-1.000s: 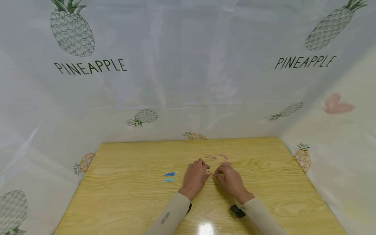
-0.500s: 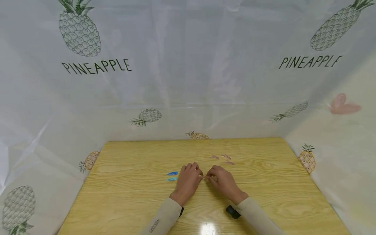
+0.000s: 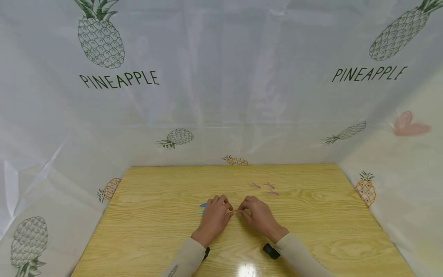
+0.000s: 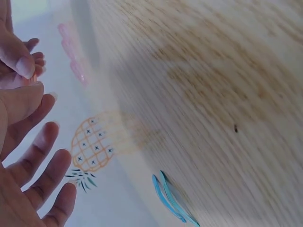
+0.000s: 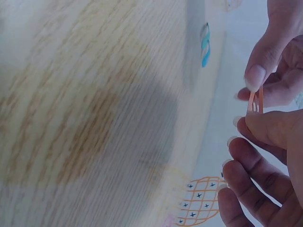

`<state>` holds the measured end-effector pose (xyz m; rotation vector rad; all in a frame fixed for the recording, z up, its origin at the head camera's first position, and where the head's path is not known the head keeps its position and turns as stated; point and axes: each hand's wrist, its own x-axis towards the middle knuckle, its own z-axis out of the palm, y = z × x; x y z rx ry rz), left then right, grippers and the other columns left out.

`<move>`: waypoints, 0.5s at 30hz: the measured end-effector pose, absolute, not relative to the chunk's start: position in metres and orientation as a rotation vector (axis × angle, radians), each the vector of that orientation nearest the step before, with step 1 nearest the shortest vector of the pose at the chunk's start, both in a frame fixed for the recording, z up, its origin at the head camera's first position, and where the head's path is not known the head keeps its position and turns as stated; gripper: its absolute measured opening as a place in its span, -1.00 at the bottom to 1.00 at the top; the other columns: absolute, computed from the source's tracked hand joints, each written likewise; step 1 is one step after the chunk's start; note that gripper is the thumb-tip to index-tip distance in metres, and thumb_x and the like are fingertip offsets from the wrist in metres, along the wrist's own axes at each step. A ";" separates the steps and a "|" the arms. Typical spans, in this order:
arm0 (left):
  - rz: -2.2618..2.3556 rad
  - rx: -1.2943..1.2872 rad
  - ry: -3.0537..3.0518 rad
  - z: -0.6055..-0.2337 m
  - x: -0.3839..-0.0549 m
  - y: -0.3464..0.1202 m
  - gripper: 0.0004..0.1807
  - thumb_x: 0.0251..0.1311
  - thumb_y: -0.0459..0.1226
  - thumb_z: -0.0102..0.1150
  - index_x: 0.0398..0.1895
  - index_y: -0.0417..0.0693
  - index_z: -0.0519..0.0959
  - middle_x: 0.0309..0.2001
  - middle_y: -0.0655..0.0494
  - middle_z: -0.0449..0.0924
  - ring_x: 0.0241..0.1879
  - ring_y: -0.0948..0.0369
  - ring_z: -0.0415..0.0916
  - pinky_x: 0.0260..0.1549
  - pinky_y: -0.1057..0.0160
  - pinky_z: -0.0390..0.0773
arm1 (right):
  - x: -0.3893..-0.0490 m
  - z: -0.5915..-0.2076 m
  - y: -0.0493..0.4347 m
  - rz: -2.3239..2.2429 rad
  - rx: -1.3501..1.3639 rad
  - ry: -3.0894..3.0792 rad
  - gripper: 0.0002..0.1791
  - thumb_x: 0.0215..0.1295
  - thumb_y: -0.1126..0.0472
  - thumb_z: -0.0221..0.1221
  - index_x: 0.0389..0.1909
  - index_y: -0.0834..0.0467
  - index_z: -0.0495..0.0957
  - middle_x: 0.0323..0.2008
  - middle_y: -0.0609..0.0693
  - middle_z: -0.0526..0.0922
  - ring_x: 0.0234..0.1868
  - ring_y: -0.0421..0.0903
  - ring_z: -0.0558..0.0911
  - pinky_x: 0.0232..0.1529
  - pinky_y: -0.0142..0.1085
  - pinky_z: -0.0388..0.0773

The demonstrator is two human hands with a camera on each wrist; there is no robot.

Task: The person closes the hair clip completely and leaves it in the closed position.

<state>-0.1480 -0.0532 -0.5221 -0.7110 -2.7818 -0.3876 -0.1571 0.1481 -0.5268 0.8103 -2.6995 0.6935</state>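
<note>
Between both hands, over the table, an orange snap hair clip (image 5: pixel 255 100) is stretched lengthwise. My left hand (image 3: pixel 214 216) pinches one end between thumb and forefinger. The other end is pinched the same way by my right hand (image 3: pixel 259 215); its remaining fingers fan out loosely in the right wrist view. A blue hair clip (image 3: pixel 203 205) and a light blue hair clip (image 3: pixel 201 211) lie just left of my left hand, partly hidden behind it. Beyond my right hand lie three pink hair clips (image 3: pixel 272 192), their parts spread apart.
The wood-grain table (image 3: pixel 155 227) carries a bright light reflection near its front. A white sheet printed with pineapples (image 3: pixel 221 96) encloses its back and sides. A black wrist-worn device (image 3: pixel 271 251) sits at my right cuff, with a dark strap (image 3: pixel 206 252) at the left one.
Both hands have moved left and toward me with the orange hair clip, drawing closer together. The pink clips have come into full view, while my left hand now overlaps the blue ones.
</note>
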 end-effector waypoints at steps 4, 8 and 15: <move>-0.462 -0.731 -2.767 -0.522 -0.147 -0.059 -0.93 0.30 -0.15 0.49 -0.31 0.10 0.79 -0.14 0.22 0.56 -0.13 0.19 0.48 -0.07 0.15 0.52 | -0.157 -0.525 0.148 0.693 0.869 -2.698 -0.92 0.27 0.29 0.49 -0.33 0.06 0.78 -0.31 -0.17 0.64 -0.24 -0.19 0.66 -0.24 -0.29 0.68; -0.543 -0.770 -2.767 -0.520 -0.147 -0.065 -0.93 0.24 -0.20 0.53 -0.38 0.14 0.79 -0.17 0.25 0.54 -0.16 0.21 0.45 -0.12 0.18 0.49 | -0.157 -0.523 0.149 0.727 0.964 -2.674 -0.93 0.28 0.29 0.48 -0.30 0.07 0.79 -0.28 -0.17 0.66 -0.22 -0.19 0.68 -0.22 -0.29 0.69; -0.644 -0.868 -2.801 -0.514 -0.146 -0.074 -0.91 0.24 -0.24 0.52 -0.40 0.12 0.77 -0.15 0.27 0.58 -0.17 0.25 0.44 -0.11 0.16 0.49 | -0.159 -0.519 0.151 0.851 1.119 -2.697 -0.94 0.34 0.30 0.42 -0.25 0.07 0.80 -0.24 -0.20 0.68 -0.16 -0.24 0.65 -0.12 -0.31 0.69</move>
